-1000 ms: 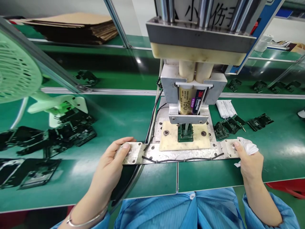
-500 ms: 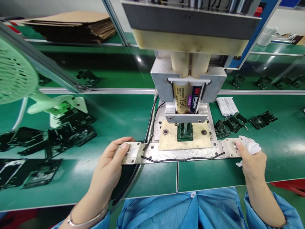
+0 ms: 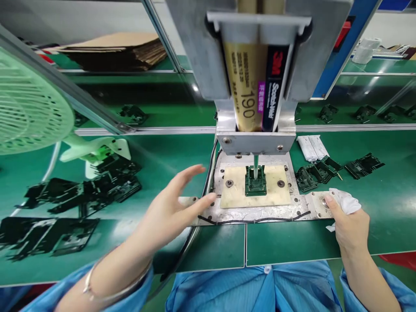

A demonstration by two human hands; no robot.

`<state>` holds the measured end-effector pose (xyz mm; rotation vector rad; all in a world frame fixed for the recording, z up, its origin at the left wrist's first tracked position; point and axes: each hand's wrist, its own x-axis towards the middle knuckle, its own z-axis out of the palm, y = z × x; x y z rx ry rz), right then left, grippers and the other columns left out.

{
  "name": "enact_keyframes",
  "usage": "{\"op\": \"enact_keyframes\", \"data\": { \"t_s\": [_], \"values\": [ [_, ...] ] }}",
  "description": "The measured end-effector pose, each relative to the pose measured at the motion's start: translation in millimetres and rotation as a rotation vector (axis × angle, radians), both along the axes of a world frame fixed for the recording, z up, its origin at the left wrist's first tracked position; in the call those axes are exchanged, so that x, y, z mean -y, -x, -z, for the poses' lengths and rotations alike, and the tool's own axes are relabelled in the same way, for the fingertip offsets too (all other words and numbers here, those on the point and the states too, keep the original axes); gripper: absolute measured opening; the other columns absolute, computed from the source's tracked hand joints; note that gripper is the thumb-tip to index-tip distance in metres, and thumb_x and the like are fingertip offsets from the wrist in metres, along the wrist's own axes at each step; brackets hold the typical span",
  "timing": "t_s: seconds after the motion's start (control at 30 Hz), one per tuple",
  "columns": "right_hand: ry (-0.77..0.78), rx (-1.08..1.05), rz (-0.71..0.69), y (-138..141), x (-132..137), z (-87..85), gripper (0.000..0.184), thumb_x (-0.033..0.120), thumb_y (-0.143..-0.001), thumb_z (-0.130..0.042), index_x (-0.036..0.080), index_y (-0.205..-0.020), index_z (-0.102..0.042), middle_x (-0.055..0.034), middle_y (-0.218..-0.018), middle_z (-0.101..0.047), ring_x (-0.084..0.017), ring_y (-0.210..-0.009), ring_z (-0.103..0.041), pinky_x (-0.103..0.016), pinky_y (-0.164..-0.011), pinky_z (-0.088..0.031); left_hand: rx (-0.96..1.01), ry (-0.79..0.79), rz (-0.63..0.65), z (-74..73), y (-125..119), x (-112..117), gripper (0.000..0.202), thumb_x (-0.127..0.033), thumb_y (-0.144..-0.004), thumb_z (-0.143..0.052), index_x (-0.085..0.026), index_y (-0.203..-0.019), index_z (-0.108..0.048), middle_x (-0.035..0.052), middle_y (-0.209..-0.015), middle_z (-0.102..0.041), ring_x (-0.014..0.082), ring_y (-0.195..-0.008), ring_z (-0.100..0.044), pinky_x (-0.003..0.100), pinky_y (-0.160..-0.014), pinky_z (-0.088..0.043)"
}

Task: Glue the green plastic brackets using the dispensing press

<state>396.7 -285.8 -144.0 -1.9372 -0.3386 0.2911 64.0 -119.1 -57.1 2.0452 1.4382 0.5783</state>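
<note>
A glue dispensing press holds a twin adhesive cartridge point(image 3: 256, 86) above a small dark green part point(image 3: 255, 183) seated on a cream fixture block point(image 3: 276, 195). Its nozzle tip point(image 3: 255, 167) stands just over the part. My left hand point(image 3: 172, 208) hovers open above the left end of the metal base plate point(image 3: 260, 213), fingers spread toward the fixture. My right hand point(image 3: 349, 223) is closed round a white cloth point(image 3: 346, 201), and its thumb presses the round button point(image 3: 325, 202) at the plate's right end.
Several black plastic frames point(image 3: 81, 195) lie on the green mat to the left, near a pale green fan point(image 3: 29, 108). More dark parts point(image 3: 325, 171) and white packets point(image 3: 312, 147) lie to the right. Black cables point(image 3: 208, 173) run along the press. Cardboard point(image 3: 113, 52) is stacked behind.
My left hand has lifted off the left button and moved right toward the fixture, fingers opening. The cartridge now looks nearer and larger as my view moved closer. The right hand stays on its button.
</note>
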Motion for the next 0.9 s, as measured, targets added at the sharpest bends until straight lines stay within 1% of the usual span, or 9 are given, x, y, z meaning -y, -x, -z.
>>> {"op": "enact_keyframes", "data": {
  "t_s": [0.13,0.23,0.47,0.57,0.67,0.73,0.77,0.83,0.9],
  "values": [
    [-0.002,0.012,0.005,-0.3,-1.0,-1.1,0.06,0.061,-0.057,-0.086,0.015,-0.094,-0.076,-0.0128,-0.102,-0.075,-0.035,-0.097,-0.069,-0.043,-0.081,-0.054,0.217,0.209,0.329,7.5,-45.8,-23.9,0.102,-0.051,-0.065,-0.084,-0.022,-0.148,-0.033,0.0161,-0.153,-0.043,0.0347,-0.14,-0.042,0.054,-0.117,-0.035],
    [-0.007,0.001,0.001,0.7,-0.9,-1.3,0.059,0.06,-0.057,-0.086,0.015,-0.094,-0.076,-0.0134,-0.101,-0.075,-0.035,-0.097,-0.069,-0.043,-0.08,-0.055,0.265,0.297,0.446,15.2,-69.6,-34.2,0.08,-0.045,-0.068,-0.084,-0.017,-0.135,-0.049,0.0181,-0.141,-0.054,0.0345,-0.13,-0.053,0.055,-0.113,-0.04],
    [-0.034,0.034,-0.06,-3.4,-2.6,5.5,0.059,0.059,-0.062,-0.085,0.015,-0.099,-0.076,-0.0126,-0.099,-0.075,-0.033,-0.096,-0.069,-0.042,-0.082,-0.054,0.452,0.607,0.375,-11.6,-68.9,-16.1,0.047,-0.043,-0.072,-0.083,-0.018,-0.11,-0.071,0.009,-0.104,-0.074,0.0296,-0.104,-0.068,0.043,-0.093,-0.056],
    [-0.012,0.047,-0.037,-4.9,-0.2,9.5,0.06,0.061,-0.063,-0.084,0.014,-0.099,-0.075,-0.0131,-0.097,-0.075,-0.033,-0.093,-0.069,-0.043,-0.082,-0.054,0.387,0.913,0.347,-21.5,-57.3,2.7,0.049,-0.061,-0.072,-0.078,-0.016,-0.093,-0.077,0.0096,-0.088,-0.075,0.0289,-0.087,-0.07,0.038,-0.077,-0.057],
    [-0.069,0.296,0.001,5.6,14.3,1.1,0.043,0.056,-0.072,-0.08,0.016,-0.086,-0.074,-0.0096,-0.08,-0.072,-0.03,-0.082,-0.068,-0.042,-0.077,-0.052,0.404,1.309,0.392,-22.0,-49.2,23.7,0.064,-0.073,-0.07,-0.071,-0.013,-0.09,-0.079,0.0124,-0.087,-0.074,0.0265,-0.075,-0.068,0.033,-0.066,-0.053],
    [-0.243,0.465,-0.22,22.8,26.7,-18.6,0.032,0.051,-0.081,-0.075,0.02,-0.077,-0.07,-0.0038,-0.064,-0.063,-0.023,-0.066,-0.063,-0.036,-0.066,-0.05,0.407,1.443,0.474,-20.4,-47.2,36.1,0.068,-0.075,-0.066,-0.071,-0.011,-0.088,-0.08,0.012,-0.079,-0.073,0.0229,-0.064,-0.064,0.03,-0.056,-0.046],
    [-0.356,0.481,-0.448,34.1,31.0,-32.7,0.03,0.049,-0.086,-0.07,0.021,-0.075,-0.067,-0.0011,-0.06,-0.058,-0.02,-0.058,-0.058,-0.033,-0.06,-0.047,0.402,1.468,0.515,-19.7,-47.2,41.4,0.068,-0.074,-0.064,-0.072,-0.01,-0.084,-0.08,0.0104,-0.072,-0.07,0.0199,-0.057,-0.059,0.028,-0.052,-0.041],
    [-0.388,0.438,-0.998,59.0,31.8,-64.5,0.044,0.056,-0.094,-0.056,0.022,-0.068,-0.061,0.0016,-0.056,-0.049,-0.013,-0.046,-0.046,-0.028,-0.05,-0.04,0.386,1.491,0.543,-18.8,-48.7,50.1,0.066,-0.072,-0.06,-0.076,-0.009,-0.079,-0.079,0.0059,-0.06,-0.062,0.0143,-0.05,-0.049,0.025,-0.048,-0.031],
    [-0.441,0.442,-1.276,82.0,22.0,-91.7,0.06,0.061,-0.1,-0.039,0.02,-0.058,-0.049,0.0027,-0.055,-0.04,-0.01,-0.045,-0.037,-0.027,-0.048,-0.033,0.368,1.513,0.507,-18.4,-51.5,56.9,0.062,-0.069,-0.056,-0.079,-0.01,-0.076,-0.077,0.0022,-0.056,-0.056,0.0118,-0.05,-0.042,0.023,-0.049,-0.028]
  ]
}}
